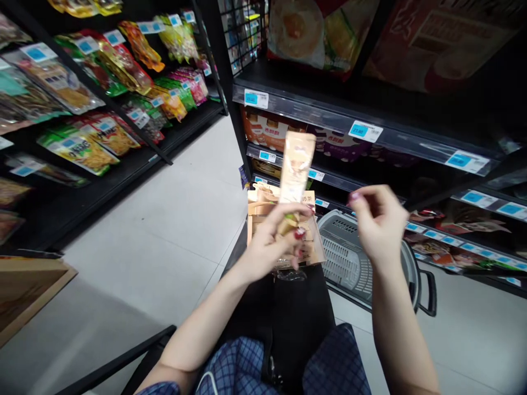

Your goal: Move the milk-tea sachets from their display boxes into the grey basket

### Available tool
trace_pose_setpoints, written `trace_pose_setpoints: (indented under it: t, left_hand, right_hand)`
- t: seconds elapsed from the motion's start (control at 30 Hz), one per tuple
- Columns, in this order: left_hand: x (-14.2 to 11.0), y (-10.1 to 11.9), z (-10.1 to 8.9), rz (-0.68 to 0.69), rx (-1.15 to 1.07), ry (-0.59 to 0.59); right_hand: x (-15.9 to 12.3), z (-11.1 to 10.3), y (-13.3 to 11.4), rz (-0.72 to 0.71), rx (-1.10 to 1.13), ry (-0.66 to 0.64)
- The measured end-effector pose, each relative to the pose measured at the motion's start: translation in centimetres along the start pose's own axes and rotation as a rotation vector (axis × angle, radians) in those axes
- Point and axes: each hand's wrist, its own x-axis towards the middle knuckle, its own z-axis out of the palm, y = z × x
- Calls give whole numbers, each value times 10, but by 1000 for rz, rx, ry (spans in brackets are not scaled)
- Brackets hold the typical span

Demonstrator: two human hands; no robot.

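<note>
A long cream-coloured sachet stands upright in my left hand, its lower end between the thumb and fingers. Directly behind and below that hand is an open carton with more packets of similar colour in it, partly hidden by my fingers. The carton rests on a black surface in front of my lap. Raised to the right, my right hand has its fingers curled in and the thumb tip against the index finger; nothing shows in it. Both hands are slightly blurred.
Beyond the carton on the right stands a grey plastic shopping basket on the floor. Black shelves with packaged goods rise ahead, and bagged snacks fill the left shelves. A cardboard box lies at the lower left.
</note>
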Motion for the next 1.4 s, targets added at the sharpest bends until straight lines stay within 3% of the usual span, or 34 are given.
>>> trace_pose_setpoints:
  t: [0.1, 0.17, 0.27, 0.4, 0.53, 0.67, 0.8, 0.9, 0.97, 1.03, 1.17, 1.33, 1.4]
  left_hand:
    - [3, 9, -27, 183, 69, 114]
    - [4, 14, -39, 238, 103, 191]
    - [5, 18, -46, 250, 143, 271]
    - [4, 18, -43, 191, 187, 310]
    - [2, 16, -40, 126, 224, 315]
    - [1, 14, -41, 119, 237, 319]
    - [2, 11, -45, 129, 400, 379]
    - [3, 11, -48, 143, 705, 455]
    - [3, 13, -50, 113, 861, 439]
    - [2, 15, -49, 13, 883, 305]
    - [2, 15, -41, -239, 762, -140]
    - [8, 0, -29, -227, 725, -235]
    - [11, -8, -27, -241, 660, -341]
  right_hand:
    - [-20, 22, 5, -262, -290, -546]
    - [-33, 41, 6, -368, -483, -754]
    - [-40, 68, 5, -382, -658, -809]
    - [-34, 95, -2, -352, -696, -886]
    - [-29, 112, -14, -326, -661, -1030]
    - [-32, 117, -17, -414, -628, -1052]
    - [-29, 94, -16, -488, -592, -932]
    - [-18, 56, -21, -458, -610, -846]
    - [-7, 27, -26, -417, -623, -844]
    - [4, 2, -29, -393, -581, -842]
    - [24, -27, -30, -391, -355, -875]
    - [38, -40, -33, -448, -98, -955]
    - [41, -43, -34, -421, -68, -935]
